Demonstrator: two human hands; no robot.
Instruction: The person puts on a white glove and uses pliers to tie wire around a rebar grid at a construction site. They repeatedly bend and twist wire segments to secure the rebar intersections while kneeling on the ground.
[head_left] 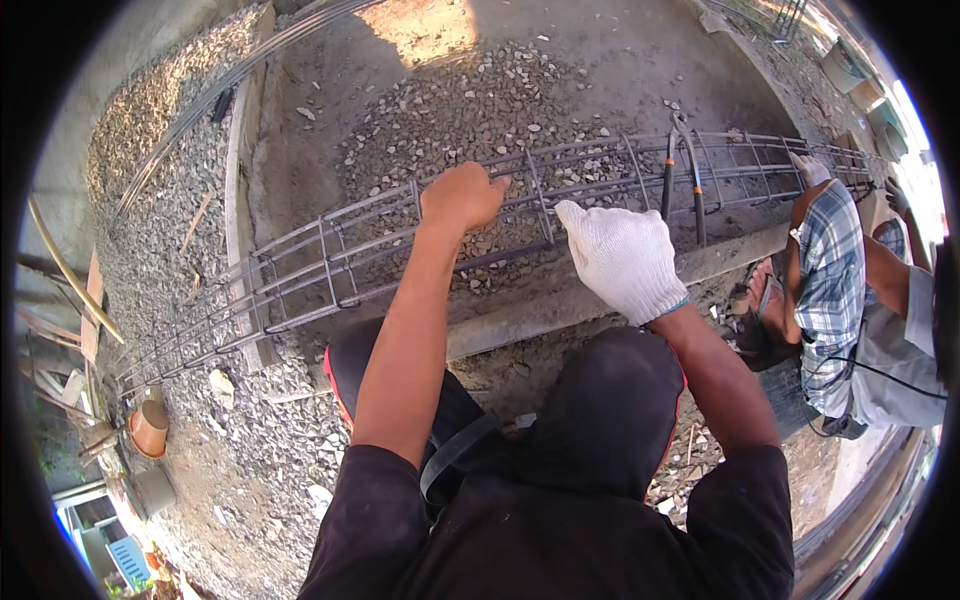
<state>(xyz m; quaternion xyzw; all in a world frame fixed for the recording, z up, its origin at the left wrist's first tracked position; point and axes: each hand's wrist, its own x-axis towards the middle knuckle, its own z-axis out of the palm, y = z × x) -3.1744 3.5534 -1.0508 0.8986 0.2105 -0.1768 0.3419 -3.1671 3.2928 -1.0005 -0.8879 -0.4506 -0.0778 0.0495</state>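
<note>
A long rebar cage (pixel 330 262), made of thin steel bars with square stirrups, runs across in front of me. My bare left hand (pixel 464 197) is closed over its bars left of the middle, thumb toward the right. In a white knitted glove, my right hand (pixel 626 258) is closed just on the near side of the cage, beside a stirrup; whatever its fingers hold is hidden. Right of the glove, pincers (pixel 683 180) with black and orange handles rest upright against the bars, their jaws at the far side.
Gravel (pixel 480 100) lies beyond and under the cage. A low concrete edge (pixel 500 328) runs before my knees. At the right, a person in a plaid shirt (pixel 832 270) sits by the cage, one gloved hand on it. Loose long bars (pixel 215 100) lie at far left, near a brown pot (pixel 149 430).
</note>
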